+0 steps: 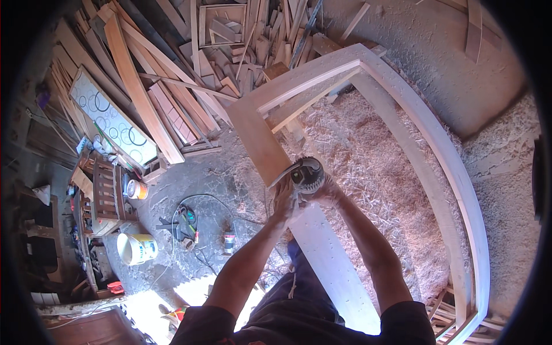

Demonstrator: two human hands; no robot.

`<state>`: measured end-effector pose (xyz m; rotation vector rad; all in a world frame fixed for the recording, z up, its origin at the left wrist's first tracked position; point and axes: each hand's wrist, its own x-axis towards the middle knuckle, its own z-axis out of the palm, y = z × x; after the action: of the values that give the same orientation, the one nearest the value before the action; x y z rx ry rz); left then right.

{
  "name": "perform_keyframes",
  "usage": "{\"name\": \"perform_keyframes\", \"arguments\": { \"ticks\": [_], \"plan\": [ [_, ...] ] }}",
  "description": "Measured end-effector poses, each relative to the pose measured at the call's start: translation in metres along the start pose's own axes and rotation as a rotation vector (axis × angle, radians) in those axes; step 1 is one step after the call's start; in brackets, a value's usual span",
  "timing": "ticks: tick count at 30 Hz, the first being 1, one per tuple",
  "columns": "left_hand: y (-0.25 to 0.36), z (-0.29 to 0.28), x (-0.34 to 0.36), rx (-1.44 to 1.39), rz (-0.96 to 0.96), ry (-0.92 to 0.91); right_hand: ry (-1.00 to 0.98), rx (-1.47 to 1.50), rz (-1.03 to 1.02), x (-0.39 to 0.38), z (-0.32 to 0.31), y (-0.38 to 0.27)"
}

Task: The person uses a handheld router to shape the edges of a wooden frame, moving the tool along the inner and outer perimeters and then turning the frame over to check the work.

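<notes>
Over the straight board (332, 259) of a large, curve-sided wooden frame (450, 152), holding a rounded, dark-and-silver power tool (307, 175) two-handed. Gripping its near left side with the left hand (284, 198) and its near right side with the right hand (326, 192), wrapping both around the body; hiding most fingertips, so not revealing their exact placement. Placing the power tool partway along the board's visible length, touching or just above the wood, not telling which from overhead.

As for progress, already forming a joined outline on the sides in view: meeting a shorter top rail (310, 70) at the upper left, then turning into the long curved side toward the lower right. Judging by that, probably being past assembly and undergoing surface work. Showing warm brown beyond the power tool and much paler wood nearer the body; perhaps marking unworked against worked surface, perhaps only catching brighter daylight. In the first case, leaving the brown stretch to do. Showing no clear gloss or coating, so seemingly leaving any finishing undone. Spreading thickly across the frame's opening in pale shavings (397, 178), hinting at plenty of wood already removed.
</notes>
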<state>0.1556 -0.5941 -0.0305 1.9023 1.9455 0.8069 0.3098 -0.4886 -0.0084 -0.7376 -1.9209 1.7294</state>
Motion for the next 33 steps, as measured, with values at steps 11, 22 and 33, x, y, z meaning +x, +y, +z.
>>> {"name": "perform_keyframes", "arguments": {
  "ticks": [11, 22, 33],
  "plan": [
    [0.089, 0.016, -0.085, -0.065, 0.009, 0.050, 0.063, 0.202, 0.004, -0.127, 0.010, -0.011],
    [0.144, 0.071, -0.183, -0.007, -0.004, -0.080, 0.086, 0.130, -0.061, -0.257, 0.016, 0.002],
    [0.234, 0.104, -0.271, -0.006, 0.008, 0.116, -0.070, -0.829, -0.205, -0.388, 0.010, 0.005]
  ]
}}
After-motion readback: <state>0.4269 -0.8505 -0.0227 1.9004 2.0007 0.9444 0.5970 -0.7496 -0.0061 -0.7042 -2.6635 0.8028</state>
